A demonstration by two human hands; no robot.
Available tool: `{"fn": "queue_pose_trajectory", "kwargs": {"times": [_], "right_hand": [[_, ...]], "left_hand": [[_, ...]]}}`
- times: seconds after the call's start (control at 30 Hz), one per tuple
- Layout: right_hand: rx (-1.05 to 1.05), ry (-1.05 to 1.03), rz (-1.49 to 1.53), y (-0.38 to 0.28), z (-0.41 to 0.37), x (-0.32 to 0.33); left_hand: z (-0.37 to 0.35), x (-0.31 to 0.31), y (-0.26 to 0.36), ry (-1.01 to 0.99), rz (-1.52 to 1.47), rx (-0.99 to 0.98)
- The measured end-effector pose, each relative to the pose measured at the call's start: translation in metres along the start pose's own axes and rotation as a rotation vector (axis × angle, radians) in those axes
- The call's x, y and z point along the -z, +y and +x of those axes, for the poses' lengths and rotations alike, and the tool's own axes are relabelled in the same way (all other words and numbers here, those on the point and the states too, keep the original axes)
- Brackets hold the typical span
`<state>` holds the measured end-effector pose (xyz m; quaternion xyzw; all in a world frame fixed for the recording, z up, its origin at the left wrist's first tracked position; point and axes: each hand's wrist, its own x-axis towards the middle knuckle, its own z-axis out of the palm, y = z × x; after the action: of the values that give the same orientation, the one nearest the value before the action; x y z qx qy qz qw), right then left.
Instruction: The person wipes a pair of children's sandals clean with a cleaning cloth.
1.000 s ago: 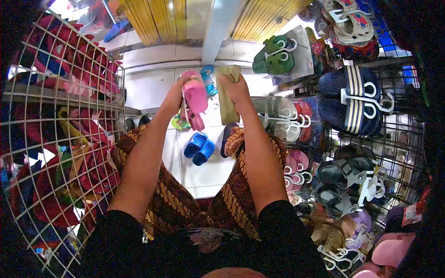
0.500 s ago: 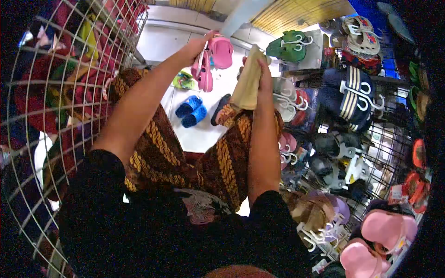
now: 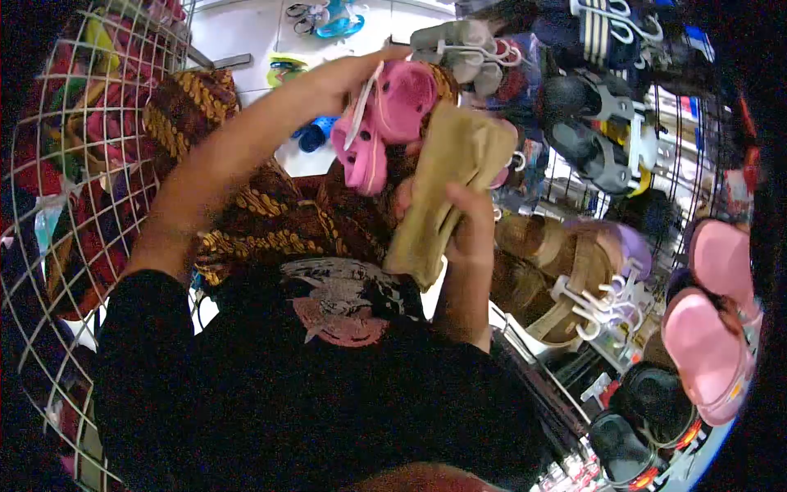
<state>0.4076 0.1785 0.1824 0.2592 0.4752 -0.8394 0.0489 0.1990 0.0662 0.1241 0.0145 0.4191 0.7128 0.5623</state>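
Two pink clogs point(image 3: 402, 102) hang from my left hand point(image 3: 385, 61), whose fingers are mostly hidden behind them; a pale strap shows at their left side. My right hand point(image 3: 467, 215) is wrapped round a folded tan cloth point(image 3: 438, 180), held upright in front of my lap, just right of the clogs. The clogs and the cloth's upper part are close together. Under them is my brown and gold patterned clothing point(image 3: 279, 213).
A wire rack of hanging sandals point(image 3: 602, 107) stands on the right, with pink slippers point(image 3: 693, 336) lower down. On the left is a wire basket point(image 3: 90, 148) of colourful items. Blue shoes point(image 3: 311, 135) and green footwear point(image 3: 285, 70) lie on the floor.
The view has turned to the right. My hands have come nearer my body, and the cloth and clogs are now closer together. Both are still held.
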Motion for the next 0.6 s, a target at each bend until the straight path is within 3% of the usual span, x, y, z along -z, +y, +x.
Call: {"fn": "queue_pose_trajectory", "kwargs": {"times": [0.03, 0.1, 0.17, 0.2, 0.3, 0.4, 0.47, 0.5, 0.6], "right_hand": [[0.079, 0.129, -0.274, -0.014, -0.018, -0.02], [0.555, 0.33, -0.895, -0.006, -0.027, -0.02], [0.466, 0.355, -1.165, -0.014, -0.038, -0.012], [0.41, 0.359, -1.299, -0.018, -0.043, -0.009], [0.272, 0.245, -1.329, -0.005, -0.047, 0.005], [0.258, 0.301, -1.392, 0.011, -0.044, 0.004], [0.23, 0.348, -1.459, 0.021, -0.04, -0.001], [0.196, 0.28, -1.411, 0.019, -0.042, -0.003], [0.167, 0.118, -1.342, 0.011, -0.042, 0.001]], "left_hand": [[0.018, 0.006, -0.019, -0.013, -0.051, 0.089], [0.04, 0.004, -0.044, -0.021, -0.199, 0.274], [0.008, -0.028, -0.032, 0.132, -0.008, 0.2], [0.003, -0.029, -0.039, 0.125, 0.09, 0.072], [0.002, -0.019, -0.062, 0.117, 0.306, -0.142], [0.015, 0.003, -0.083, 0.057, 0.291, -0.016], [0.021, 0.01, -0.088, -0.012, 0.401, -0.144], [0.023, 0.012, -0.09, -0.049, 0.454, -0.213], [0.021, 0.012, -0.088, -0.022, 0.553, -0.093]]}}
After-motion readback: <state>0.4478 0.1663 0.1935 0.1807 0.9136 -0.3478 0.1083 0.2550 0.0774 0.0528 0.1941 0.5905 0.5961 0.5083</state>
